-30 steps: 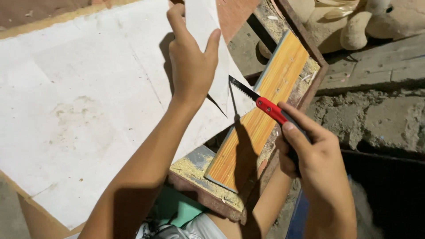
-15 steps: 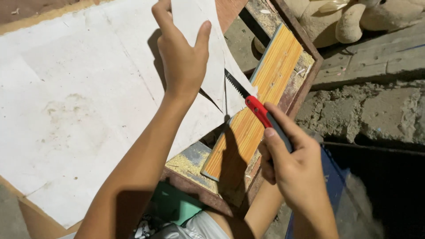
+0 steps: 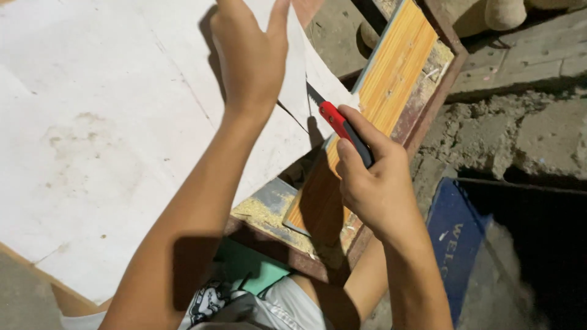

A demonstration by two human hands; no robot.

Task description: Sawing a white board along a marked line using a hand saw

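From the head camera, looking down, the left hand (image 3: 251, 58) lies flat on a large white board (image 3: 110, 140), with the fingers spread and stretched toward the top edge of the picture; its grip is not closed on anything, it only presses the board down near the cut edge; the fingertips go out of the view at the top. To the right of it, the right hand (image 3: 373, 183) holds a small hand saw (image 3: 339, 125); the fingers are wrapped tight around the red and dark handle, and the thumb lies along its top; the short toothed blade points up and to the left, and it meets the white board at the edge, just beside the left wrist, where a thin dark cut line shows in the board. Under the board and the saw lies an orange wooden plank (image 3: 385, 79) with a pale blue edge, and it rests in a dark rusty frame (image 3: 428, 110); yellow sawdust (image 3: 260, 214) lies on the grey surface near the lower end of the plank. On the right side there is rough grey ground (image 3: 507, 134), and lower a blue panel (image 3: 455, 238); at the bottom a piece of green cloth (image 3: 251, 266) is seen between the two forearms.
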